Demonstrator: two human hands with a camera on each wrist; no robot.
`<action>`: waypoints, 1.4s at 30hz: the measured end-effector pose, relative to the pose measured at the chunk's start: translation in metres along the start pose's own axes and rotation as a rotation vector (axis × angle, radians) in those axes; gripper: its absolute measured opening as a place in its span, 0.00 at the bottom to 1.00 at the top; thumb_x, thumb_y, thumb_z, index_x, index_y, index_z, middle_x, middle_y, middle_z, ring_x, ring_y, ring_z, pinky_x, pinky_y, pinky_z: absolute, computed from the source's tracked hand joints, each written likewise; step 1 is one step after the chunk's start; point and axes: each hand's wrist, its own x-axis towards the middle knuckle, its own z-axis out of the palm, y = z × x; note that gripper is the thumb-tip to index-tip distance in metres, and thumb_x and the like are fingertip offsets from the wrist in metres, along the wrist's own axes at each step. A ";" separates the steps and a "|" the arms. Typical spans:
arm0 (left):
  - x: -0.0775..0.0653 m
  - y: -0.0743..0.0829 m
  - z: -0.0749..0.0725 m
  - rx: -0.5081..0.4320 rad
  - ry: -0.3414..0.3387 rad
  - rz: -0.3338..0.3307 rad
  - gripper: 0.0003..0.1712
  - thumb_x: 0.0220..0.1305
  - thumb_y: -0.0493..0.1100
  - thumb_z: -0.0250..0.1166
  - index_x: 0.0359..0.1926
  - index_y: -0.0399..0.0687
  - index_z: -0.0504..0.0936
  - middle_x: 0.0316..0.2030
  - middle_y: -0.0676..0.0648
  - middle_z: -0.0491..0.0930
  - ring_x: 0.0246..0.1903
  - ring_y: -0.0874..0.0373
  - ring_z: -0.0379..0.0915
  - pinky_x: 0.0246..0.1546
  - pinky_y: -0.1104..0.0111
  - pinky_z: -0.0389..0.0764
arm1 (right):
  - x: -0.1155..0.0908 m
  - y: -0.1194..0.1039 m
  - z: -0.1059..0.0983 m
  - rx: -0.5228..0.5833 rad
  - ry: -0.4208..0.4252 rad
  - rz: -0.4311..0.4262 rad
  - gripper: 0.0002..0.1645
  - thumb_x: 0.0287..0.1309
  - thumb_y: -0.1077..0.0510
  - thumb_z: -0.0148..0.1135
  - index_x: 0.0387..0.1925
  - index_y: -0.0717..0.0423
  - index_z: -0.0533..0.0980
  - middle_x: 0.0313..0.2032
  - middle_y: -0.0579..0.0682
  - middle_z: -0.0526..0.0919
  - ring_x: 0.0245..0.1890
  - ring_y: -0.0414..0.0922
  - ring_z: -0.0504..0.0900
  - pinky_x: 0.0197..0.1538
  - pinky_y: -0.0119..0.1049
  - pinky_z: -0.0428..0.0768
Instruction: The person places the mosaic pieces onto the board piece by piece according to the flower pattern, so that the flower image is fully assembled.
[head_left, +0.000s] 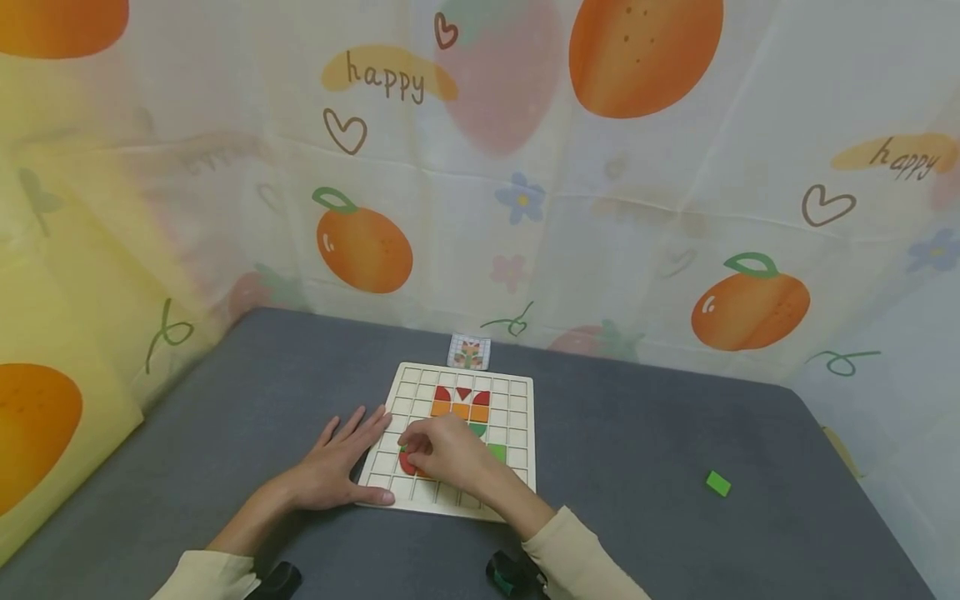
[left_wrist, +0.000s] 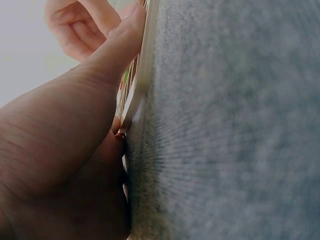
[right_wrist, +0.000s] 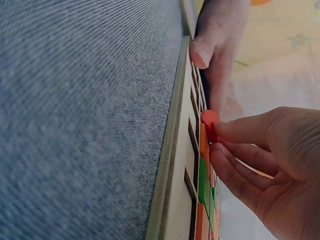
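Note:
A cream grid board [head_left: 519, 429] lies on the table, with red, orange and green pieces set in its squares. My left hand [head_left: 333, 467] rests flat at the board's left side, fingers spread, thumb on the near left corner. Over the lower left squares, my right hand [head_left: 453, 450] pinches a red piece with a rounded edge [right_wrist: 209, 124] between thumb and fingertips. The red piece stands tilted at the board's surface, beside an orange piece [right_wrist: 204, 142]. Part of the pattern is hidden under the right hand. A row of orange squares [head_left: 460, 411] sits below red pieces near the top.
A small card with a printed coloured pattern [head_left: 469, 353] lies just behind the board. Far to the right on the grey table [head_left: 622, 467] is a loose green block [head_left: 718, 483]. A fruit-printed cloth [head_left: 480, 208] hangs behind the table.

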 end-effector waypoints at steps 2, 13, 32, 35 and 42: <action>0.000 -0.001 0.000 0.002 0.002 0.006 0.64 0.47 0.71 0.70 0.76 0.45 0.54 0.75 0.39 0.50 0.74 0.34 0.35 0.67 0.39 0.31 | 0.000 0.000 0.000 -0.003 0.003 0.009 0.09 0.56 0.65 0.68 0.40 0.56 0.85 0.28 0.41 0.85 0.28 0.28 0.77 0.34 0.19 0.74; 0.001 0.008 -0.009 0.022 -0.065 -0.067 0.66 0.47 0.71 0.70 0.76 0.42 0.52 0.76 0.39 0.47 0.74 0.35 0.33 0.68 0.39 0.29 | 0.001 0.001 0.001 0.008 -0.004 0.031 0.11 0.54 0.69 0.67 0.40 0.56 0.85 0.28 0.42 0.84 0.28 0.29 0.77 0.34 0.19 0.75; -0.001 0.011 -0.008 0.017 -0.059 -0.056 0.65 0.47 0.70 0.71 0.76 0.41 0.53 0.76 0.39 0.48 0.74 0.34 0.34 0.67 0.39 0.30 | 0.000 -0.001 0.000 -0.021 -0.006 0.019 0.12 0.56 0.68 0.66 0.41 0.55 0.85 0.28 0.40 0.84 0.27 0.29 0.76 0.33 0.19 0.74; -0.001 0.011 -0.008 0.013 -0.062 -0.055 0.66 0.47 0.70 0.71 0.76 0.41 0.52 0.76 0.39 0.48 0.74 0.34 0.34 0.67 0.38 0.30 | -0.001 -0.001 -0.001 -0.024 -0.003 0.016 0.10 0.57 0.66 0.66 0.41 0.55 0.85 0.29 0.40 0.84 0.28 0.28 0.76 0.34 0.19 0.74; 0.000 0.009 -0.007 0.011 -0.062 -0.065 0.66 0.47 0.70 0.71 0.76 0.41 0.52 0.76 0.38 0.47 0.74 0.34 0.33 0.67 0.39 0.30 | -0.008 0.002 -0.013 0.010 0.008 0.016 0.10 0.61 0.63 0.64 0.44 0.56 0.84 0.32 0.42 0.85 0.33 0.31 0.78 0.40 0.22 0.77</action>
